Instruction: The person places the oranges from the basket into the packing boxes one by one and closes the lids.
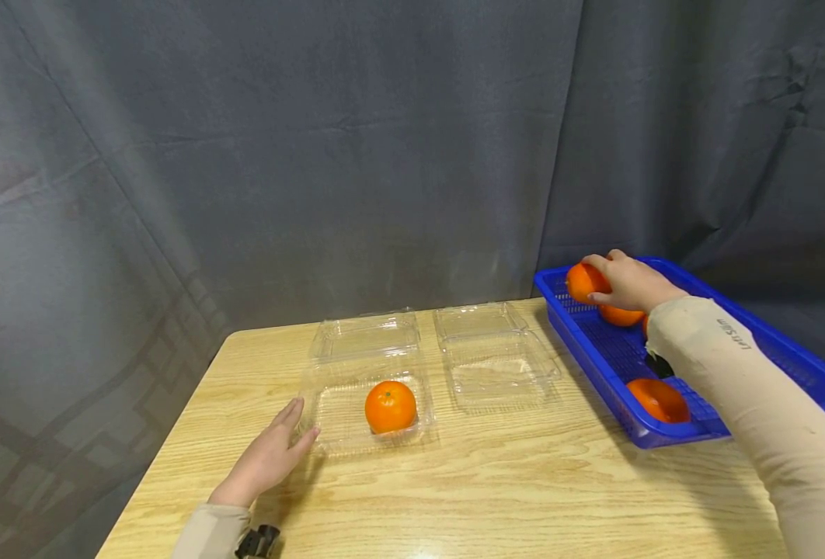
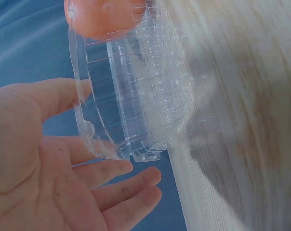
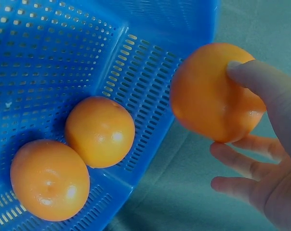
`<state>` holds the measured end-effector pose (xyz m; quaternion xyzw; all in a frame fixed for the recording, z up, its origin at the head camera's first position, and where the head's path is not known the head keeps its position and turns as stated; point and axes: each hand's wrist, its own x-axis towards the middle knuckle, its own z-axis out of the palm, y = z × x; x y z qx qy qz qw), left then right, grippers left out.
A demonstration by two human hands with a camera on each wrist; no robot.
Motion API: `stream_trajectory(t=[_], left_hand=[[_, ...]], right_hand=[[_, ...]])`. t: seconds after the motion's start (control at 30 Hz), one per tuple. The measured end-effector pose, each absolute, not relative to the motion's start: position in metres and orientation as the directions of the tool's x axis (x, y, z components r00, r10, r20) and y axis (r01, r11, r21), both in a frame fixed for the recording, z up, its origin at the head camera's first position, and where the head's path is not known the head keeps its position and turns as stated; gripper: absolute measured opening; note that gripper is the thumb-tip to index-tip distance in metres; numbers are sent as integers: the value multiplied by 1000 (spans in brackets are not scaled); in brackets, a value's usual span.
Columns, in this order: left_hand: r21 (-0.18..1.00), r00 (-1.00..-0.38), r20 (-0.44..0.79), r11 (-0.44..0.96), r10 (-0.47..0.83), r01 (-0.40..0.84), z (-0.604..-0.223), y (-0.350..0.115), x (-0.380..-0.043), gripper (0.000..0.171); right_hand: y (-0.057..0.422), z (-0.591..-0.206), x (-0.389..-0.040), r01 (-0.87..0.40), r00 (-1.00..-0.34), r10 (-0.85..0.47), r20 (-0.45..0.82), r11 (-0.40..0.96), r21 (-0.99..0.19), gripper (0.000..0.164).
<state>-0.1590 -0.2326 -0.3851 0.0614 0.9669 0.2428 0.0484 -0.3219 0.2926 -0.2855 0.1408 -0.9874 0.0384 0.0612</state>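
My right hand (image 1: pixel 632 284) grips an orange (image 1: pixel 584 284) over the far left end of the blue basket (image 1: pixel 590 371). In the right wrist view, the thumb lies on one side of that orange and the fingers reach under it. On the table at left, a lidded clear plastic container (image 1: pixel 339 413) stands open with one orange (image 1: pixel 391 407) in its right part. My left hand (image 1: pixel 267 458) is at this container's left side, fingers extended. The left wrist view shows its thumb and index finger at the clear wall, the other fingers loose.
A second clear container (image 1: pixel 498 363) lies open between the first container and the basket. More oranges (image 1: pixel 659 401) sit in the basket, partly hidden by my right arm. A grey curtain (image 1: pixel 356 155) hangs behind the wooden table (image 1: pixel 454 497).
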Motion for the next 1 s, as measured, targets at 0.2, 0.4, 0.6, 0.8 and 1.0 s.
stream_trajectory(t=[0.2,0.4,0.6,0.8,1.0], left_hand=[[471,-988,-59,877,141,97,-385,-233,-159,73],[476,-988,-64,874,142,95,-386,-232,-159,74],[476,-987,-65,874,144,96,-385,-233,-159,72],[477,-987,-62,873,146,99,-385,-233,-159,70],[479,-988,-53,872,148,105,-385,-233,-159,70]], right_hand=[[289,-285,-322,-286,-952,-271,144,954,-88,58],[290,-289,-324,-273,-960,-265,89,957,-99,58],[294,-299,-327,-262,-965,-262,11,961,-92,61],[299,-316,-334,-291,-954,-294,-54,955,-63,66],[301,-328,-343,-300,-946,-305,-106,952,-61,73]])
